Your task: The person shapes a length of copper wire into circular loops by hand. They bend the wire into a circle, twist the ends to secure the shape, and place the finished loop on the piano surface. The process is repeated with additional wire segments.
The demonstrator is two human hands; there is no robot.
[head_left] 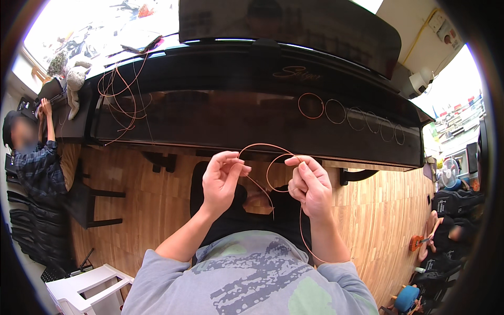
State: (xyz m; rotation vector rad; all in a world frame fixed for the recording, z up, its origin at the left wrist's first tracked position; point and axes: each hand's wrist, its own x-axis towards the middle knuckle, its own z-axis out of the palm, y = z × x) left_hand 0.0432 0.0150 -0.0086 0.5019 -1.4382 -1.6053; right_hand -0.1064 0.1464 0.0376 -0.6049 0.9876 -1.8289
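Note:
A thin copper-coloured string (269,145) is stretched in an arch between my two hands, above my lap. My left hand (220,181) pinches it, and a loose length hangs down toward my knees. At my right hand (312,186) the string forms a loop, pinched between thumb and fingers, while a tail runs down by my right forearm. On the black piano top lie a coiled copper-coloured ring (311,93) and several coiled silvery rings (336,100) in a row. Farther left, a loose tangle of strings (129,113) hangs over the piano.
The black piano (226,113) spans the view ahead of me. At far left a person in a plaid shirt (39,165) sits near a black chair (94,207). A white stool (86,289) stands at lower left. To the right another person holds a small guitar-like instrument (416,243).

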